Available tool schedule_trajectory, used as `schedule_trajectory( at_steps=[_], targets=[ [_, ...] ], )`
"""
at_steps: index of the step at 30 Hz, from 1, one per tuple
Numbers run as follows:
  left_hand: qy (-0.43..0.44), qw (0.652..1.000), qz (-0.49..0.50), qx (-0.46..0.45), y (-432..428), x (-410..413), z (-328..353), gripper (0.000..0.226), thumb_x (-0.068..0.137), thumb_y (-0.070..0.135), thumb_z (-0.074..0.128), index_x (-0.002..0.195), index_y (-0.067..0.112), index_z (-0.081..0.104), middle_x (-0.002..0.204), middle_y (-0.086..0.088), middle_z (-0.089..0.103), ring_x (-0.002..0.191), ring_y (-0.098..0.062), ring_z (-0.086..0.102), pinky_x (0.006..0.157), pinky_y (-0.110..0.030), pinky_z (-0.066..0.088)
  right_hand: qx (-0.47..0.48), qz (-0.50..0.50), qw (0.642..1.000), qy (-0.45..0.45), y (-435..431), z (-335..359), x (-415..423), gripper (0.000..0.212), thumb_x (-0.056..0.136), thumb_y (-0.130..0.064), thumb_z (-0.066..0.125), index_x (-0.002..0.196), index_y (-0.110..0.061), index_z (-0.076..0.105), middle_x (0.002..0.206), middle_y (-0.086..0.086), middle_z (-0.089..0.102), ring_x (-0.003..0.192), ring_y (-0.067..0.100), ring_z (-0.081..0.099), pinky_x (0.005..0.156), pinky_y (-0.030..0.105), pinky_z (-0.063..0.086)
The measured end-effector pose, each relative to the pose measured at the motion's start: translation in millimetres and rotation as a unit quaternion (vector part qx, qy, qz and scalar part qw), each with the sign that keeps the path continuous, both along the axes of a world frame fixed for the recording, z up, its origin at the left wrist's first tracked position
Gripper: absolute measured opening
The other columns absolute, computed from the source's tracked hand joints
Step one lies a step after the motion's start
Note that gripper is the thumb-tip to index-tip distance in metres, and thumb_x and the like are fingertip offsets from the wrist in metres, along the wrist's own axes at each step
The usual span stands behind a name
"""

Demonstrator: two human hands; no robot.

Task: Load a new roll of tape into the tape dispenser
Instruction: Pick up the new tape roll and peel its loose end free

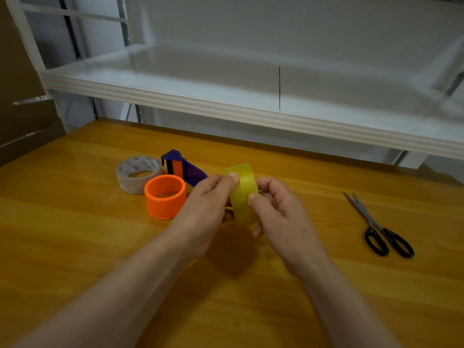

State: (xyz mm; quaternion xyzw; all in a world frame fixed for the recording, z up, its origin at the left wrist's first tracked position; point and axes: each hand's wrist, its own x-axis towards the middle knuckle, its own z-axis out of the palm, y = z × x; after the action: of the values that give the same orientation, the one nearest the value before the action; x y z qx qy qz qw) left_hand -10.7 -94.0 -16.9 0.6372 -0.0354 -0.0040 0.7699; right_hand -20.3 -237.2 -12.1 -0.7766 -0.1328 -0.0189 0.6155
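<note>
Orange ring (165, 197) blocks dispenser (182, 167) — right side open.

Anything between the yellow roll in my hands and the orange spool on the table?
Nothing visible. The left hand and right hand hold the yellow tape roll just right of the orange spool, whose open top is uncovered. The clear tape roll lies beyond it.

Tape roll (243, 188) core hidden; dispenser (193, 173) partly.

Orange-brown wooden table (75, 247) below a white shelf (226, 101), dim light.
</note>
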Motion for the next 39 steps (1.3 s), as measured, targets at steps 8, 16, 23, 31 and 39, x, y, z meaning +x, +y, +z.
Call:
schedule_trajectory(
  at_steps=[8,16,23,31,39],
  targets=[
    [-0.057,0.996,-0.049,0.057,-4,-4,-8,0.043,0.077,0.021,0.067,0.12,0.022,0.061,0.102,0.004,0.07,0.082,-0.006,0.061,0.069,-0.029,0.046,0.066,-0.052,0.996,0.028,-4,0,5,0.017,0.099,-0.017,0.055,0.103,-0.024,0.069,0.086,0.005,0.073,0.067,0.013,0.055,0.053,0.03,0.044],
    [0.003,0.997,-0.028,-0.076,0,2,-6,0.037,0.081,0.009,0.065,0.117,0.003,0.065,0.106,-0.018,0.065,0.091,-0.03,0.059,0.074,-0.039,0.044,0.066,-0.026,0.997,0.02,1,1,1,0.025,0.099,-0.012,0.051,0.111,-0.028,0.067,0.077,-0.009,0.067,0.065,0.009,0.054,0.051,0.027,0.046],
    [0.021,0.992,-0.006,-0.121,6,4,-2,0.045,0.082,0.021,0.071,0.114,-0.011,0.061,0.093,-0.02,0.057,0.076,-0.031,0.052,0.065,-0.031,0.043,0.053,-0.007,0.998,0.024,3,-2,0,0.019,0.1,-0.015,0.054,0.111,-0.026,0.066,0.089,-0.001,0.074,0.075,0.012,0.066,0.056,0.025,0.052],
    [-0.067,0.997,-0.034,0.023,-4,-5,-4,0.032,0.078,0.015,0.067,0.109,0.021,0.067,0.102,-0.009,0.069,0.087,-0.016,0.06,0.069,-0.027,0.048,0.079,-0.043,0.995,0.042,-1,0,4,0.016,0.099,-0.019,0.053,0.104,-0.023,0.068,0.092,-0.001,0.075,0.076,0.013,0.065,0.061,0.029,0.051],
    [-0.067,0.997,0.016,0.035,-8,-7,-5,0.026,0.08,0.026,0.065,0.105,0.022,0.068,0.093,0.006,0.068,0.082,-0.012,0.059,0.068,-0.029,0.046,0.097,-0.029,0.994,0.047,0,1,3,0.019,0.1,-0.017,0.053,0.113,-0.021,0.066,0.093,0.0,0.075,0.079,0.024,0.069,0.058,0.03,0.051]
  ],
)
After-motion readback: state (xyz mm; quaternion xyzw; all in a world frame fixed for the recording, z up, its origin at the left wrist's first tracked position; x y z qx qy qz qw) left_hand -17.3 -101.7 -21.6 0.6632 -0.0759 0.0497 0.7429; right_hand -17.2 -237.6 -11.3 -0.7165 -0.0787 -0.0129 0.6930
